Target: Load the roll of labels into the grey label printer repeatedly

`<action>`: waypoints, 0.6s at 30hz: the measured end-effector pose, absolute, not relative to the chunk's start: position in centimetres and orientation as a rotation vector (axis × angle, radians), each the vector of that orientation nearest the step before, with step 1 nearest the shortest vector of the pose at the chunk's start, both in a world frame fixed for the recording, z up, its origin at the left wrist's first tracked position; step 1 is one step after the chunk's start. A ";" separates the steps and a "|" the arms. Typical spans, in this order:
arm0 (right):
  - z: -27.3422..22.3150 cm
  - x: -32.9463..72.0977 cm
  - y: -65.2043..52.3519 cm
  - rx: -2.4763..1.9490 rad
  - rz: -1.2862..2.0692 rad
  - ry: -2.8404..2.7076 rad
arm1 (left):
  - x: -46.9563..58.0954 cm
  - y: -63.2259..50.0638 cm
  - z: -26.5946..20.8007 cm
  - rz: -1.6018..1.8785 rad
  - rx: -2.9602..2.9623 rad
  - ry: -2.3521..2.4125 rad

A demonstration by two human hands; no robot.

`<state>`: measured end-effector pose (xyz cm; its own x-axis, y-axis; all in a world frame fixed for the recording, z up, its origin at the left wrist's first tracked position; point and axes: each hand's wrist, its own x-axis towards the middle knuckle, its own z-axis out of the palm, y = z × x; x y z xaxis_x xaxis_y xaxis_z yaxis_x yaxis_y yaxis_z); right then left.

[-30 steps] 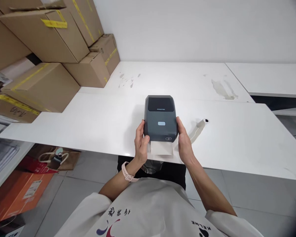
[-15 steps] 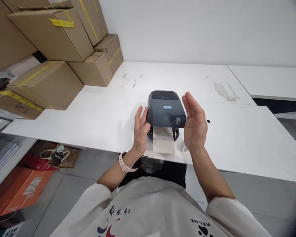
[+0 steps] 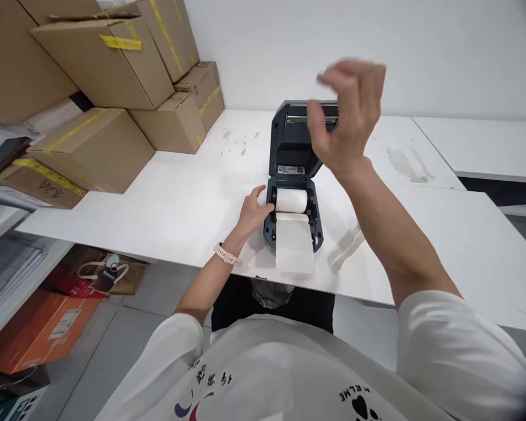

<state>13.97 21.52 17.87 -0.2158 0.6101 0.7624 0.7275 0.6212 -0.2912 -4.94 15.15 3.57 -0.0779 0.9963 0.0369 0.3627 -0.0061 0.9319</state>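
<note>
A dark grey label printer stands on the white table with its lid swung up. Inside lies a white paper roll, and a pale label strip runs from it over the front edge. My left hand rests at the left side of the base, thumb at its edge and fingers apart, gripping nothing. Slightly blurred, my right hand is raised in front of the lid's right part and hides some of it. Its fingers are bent and apart, with nothing visible in them.
Cardboard boxes are stacked on the left of the table. A curled white strip lies right of the printer, partly behind my right forearm. An orange box and bags stand below at the left. A white wall rises behind.
The printer lid has gone from closed to raised, baring the paper roll. My right hand has moved up from the printer's right side; my left hand has shifted slightly up along the left side.
</note>
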 end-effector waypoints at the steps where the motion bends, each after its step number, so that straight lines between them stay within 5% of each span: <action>1: 17.0 14.2 21.1 -1.057 -0.140 -2.040 | -5.0 15.1 3.4 0.981 1.490 1.612; 9: 8.5 14.0 21.6 -1.375 0.281 -2.946 | -4.2 16.4 5.1 0.463 1.739 1.819; 18: 12.6 18.1 22.0 -1.064 0.934 -2.715 | -4.5 16.4 4.2 0.509 1.749 1.757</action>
